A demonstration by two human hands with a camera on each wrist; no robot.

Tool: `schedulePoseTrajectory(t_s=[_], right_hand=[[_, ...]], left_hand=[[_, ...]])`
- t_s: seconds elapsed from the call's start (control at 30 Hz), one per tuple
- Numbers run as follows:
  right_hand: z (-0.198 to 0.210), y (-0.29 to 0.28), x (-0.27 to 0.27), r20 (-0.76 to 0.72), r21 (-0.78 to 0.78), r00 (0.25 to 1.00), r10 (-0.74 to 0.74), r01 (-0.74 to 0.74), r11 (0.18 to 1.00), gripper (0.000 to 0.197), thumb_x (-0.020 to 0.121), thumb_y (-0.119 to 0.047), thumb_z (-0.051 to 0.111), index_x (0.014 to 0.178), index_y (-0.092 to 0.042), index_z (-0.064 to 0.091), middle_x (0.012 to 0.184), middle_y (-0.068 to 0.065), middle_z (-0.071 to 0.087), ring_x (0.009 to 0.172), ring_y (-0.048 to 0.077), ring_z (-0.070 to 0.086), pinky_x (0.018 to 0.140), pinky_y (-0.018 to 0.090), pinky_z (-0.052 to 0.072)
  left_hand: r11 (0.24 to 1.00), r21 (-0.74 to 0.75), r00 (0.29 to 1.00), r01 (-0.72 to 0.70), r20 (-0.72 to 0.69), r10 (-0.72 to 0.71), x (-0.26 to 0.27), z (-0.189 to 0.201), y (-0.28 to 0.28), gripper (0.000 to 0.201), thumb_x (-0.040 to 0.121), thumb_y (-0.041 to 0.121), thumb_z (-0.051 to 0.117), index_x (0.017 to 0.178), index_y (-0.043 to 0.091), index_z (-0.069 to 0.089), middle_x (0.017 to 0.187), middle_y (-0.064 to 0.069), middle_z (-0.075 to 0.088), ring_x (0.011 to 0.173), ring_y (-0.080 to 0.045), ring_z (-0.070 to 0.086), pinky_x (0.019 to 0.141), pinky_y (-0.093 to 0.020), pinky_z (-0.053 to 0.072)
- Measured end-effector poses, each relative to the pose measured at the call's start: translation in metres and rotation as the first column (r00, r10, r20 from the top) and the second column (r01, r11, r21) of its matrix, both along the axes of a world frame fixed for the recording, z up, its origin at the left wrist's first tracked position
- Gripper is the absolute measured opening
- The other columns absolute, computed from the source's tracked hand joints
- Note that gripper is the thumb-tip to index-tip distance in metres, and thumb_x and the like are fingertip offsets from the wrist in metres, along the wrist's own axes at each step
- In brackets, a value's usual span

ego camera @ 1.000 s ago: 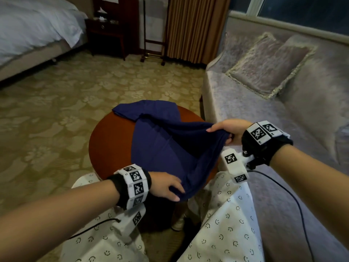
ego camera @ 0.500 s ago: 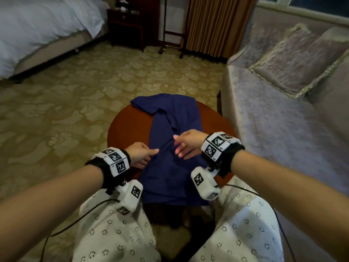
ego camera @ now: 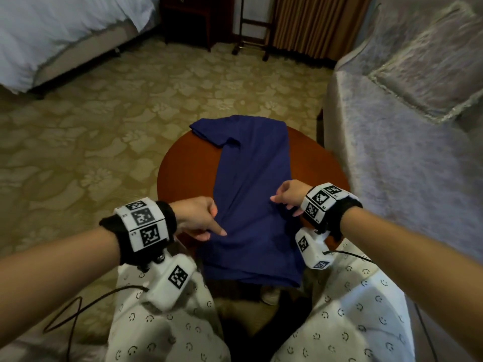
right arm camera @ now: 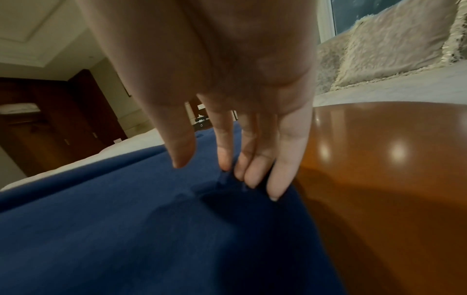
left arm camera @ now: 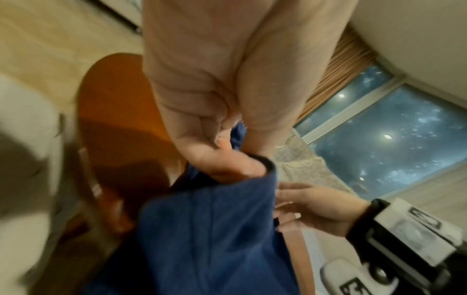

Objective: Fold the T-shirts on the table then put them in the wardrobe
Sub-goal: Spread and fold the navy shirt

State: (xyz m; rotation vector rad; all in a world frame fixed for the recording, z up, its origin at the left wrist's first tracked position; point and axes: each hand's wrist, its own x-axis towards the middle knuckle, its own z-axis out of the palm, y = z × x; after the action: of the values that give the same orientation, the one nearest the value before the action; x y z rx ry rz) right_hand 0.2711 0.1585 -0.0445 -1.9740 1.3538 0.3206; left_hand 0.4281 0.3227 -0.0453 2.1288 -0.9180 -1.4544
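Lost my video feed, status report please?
Left hand pinches T-shirt edge. Right hand open, fingertips on it. Shirt part-folded on table. Nothing blocking.

Head view: from above my lap, facing forward and down over the round table, both my wrists in frame. Left wrist view: very near, looking along my left hand toward the window. Right wrist view: low, close along my right hand. All three share the blue shirt and tabletop.

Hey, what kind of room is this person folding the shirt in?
Likely a hotel bedroom: a bed with white linen, patterned carpet, a cushioned sofa beside the round table.
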Motion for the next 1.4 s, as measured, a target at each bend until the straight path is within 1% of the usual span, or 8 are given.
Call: schedulePoseTrajectory(t_s=[0.17,0.3,0.47,0.6,0.83,0.97,1.2,1.4], right_hand=[[-0.001,-0.004,0.008,0.019,0.016,1.0,-0.02,0.02,1.0,0.02,0.094,-0.025,0.058,0.096,-0.005,0.052,0.072,0.006,0.055,0.068,0.023,0.057,0.056,0.027,0.046],[-0.001,-0.018,0.023,0.134,-0.126,0.99,-0.048,0.065,0.99,0.019,0.091,-0.028,0.06,0.091,-0.009,0.06,0.09,0.014,0.07,0.081,0.027,0.065,0.076,0.037,0.054],[-0.006,-0.036,0.044,0.074,-0.291,0.994,0.08,-0.055,0.955,0.043,0.086,-0.035,0.066,0.12,-0.012,0.053,0.122,0.01,0.056,0.111,0.028,0.055,0.087,0.033,0.044],[-0.017,-0.047,0.052,-0.082,-0.275,0.985,0.149,-0.166,0.947,0.074,0.081,-0.041,0.071,0.14,-0.017,0.035,0.142,0.013,0.033,0.131,0.035,0.033,0.104,0.042,0.034],[-0.03,-0.056,0.045,-0.183,-0.314,0.948,0.26,-0.307,0.898,0.09,0.071,-0.05,0.076,0.144,-0.024,0.027,0.143,0.009,0.026,0.131,0.033,0.026,0.099,0.045,0.038],[-0.03,-0.056,0.042,-0.147,-0.276,0.942,0.301,-0.331,0.902,0.102,0.069,-0.046,0.079,0.149,-0.024,0.018,0.147,0.008,0.023,0.135,0.031,0.022,0.104,0.043,0.033],[-0.011,-0.043,0.045,-0.068,-0.243,0.96,0.273,-0.282,0.928,0.086,0.075,-0.04,0.077,0.143,-0.017,0.029,0.142,0.012,0.032,0.131,0.033,0.034,0.103,0.041,0.035],[-0.002,-0.01,0.025,-0.138,-0.168,0.868,0.476,-0.494,0.853,0.038,0.073,-0.036,0.079,0.075,-0.017,0.045,0.08,0.0,0.054,0.079,0.018,0.057,0.06,0.027,0.039]], left_hand=[[0.969,0.193,0.973,0.156,0.137,-0.184,0.009,-0.001,-0.003,0.035,0.079,0.012,0.075,0.078,0.012,0.04,0.07,-0.006,0.048,0.053,-0.015,0.048,0.039,-0.022,0.046],[0.986,0.067,0.93,0.151,0.329,-0.165,0.025,0.014,-0.04,0.041,0.084,0.047,0.065,0.082,0.007,0.054,0.076,-0.011,0.065,0.058,-0.019,0.059,0.047,-0.022,0.049],[0.982,-0.185,0.93,-0.038,0.354,0.102,0.033,-0.001,-0.096,0.031,0.092,0.034,0.06,0.076,0.009,0.054,0.094,-0.018,0.069,0.085,-0.03,0.066,0.077,-0.038,0.057],[0.946,-0.264,0.918,-0.186,0.297,0.264,0.036,-0.013,-0.13,0.034,0.087,0.029,0.068,0.067,0.014,0.044,0.093,-0.014,0.062,0.093,-0.033,0.066,0.08,-0.045,0.056],[0.958,-0.247,0.886,-0.149,0.397,0.24,0.05,-0.018,-0.163,0.027,0.085,0.018,0.069,0.102,-0.004,0.065,0.11,-0.019,0.066,0.105,-0.034,0.062,0.089,-0.041,0.052],[0.956,-0.243,0.84,-0.164,0.474,0.265,0.079,-0.022,-0.151,0.015,0.085,0.018,0.069,0.083,0.006,0.061,0.107,-0.02,0.066,0.1,-0.035,0.063,0.087,-0.042,0.053],[0.962,-0.225,0.711,0.152,0.701,0.052,0.066,-0.016,-0.129,0.048,0.088,0.025,0.066,0.128,0.011,0.043,0.131,-0.016,0.044,0.119,-0.036,0.046,0.094,-0.039,0.039],[0.702,0.015,0.51,0.712,0.676,-0.531,0.03,-0.006,-0.076,0.043,0.087,0.03,0.066,0.127,0.018,0.054,0.133,-0.005,0.049,0.123,-0.024,0.047,0.099,-0.031,0.038]])
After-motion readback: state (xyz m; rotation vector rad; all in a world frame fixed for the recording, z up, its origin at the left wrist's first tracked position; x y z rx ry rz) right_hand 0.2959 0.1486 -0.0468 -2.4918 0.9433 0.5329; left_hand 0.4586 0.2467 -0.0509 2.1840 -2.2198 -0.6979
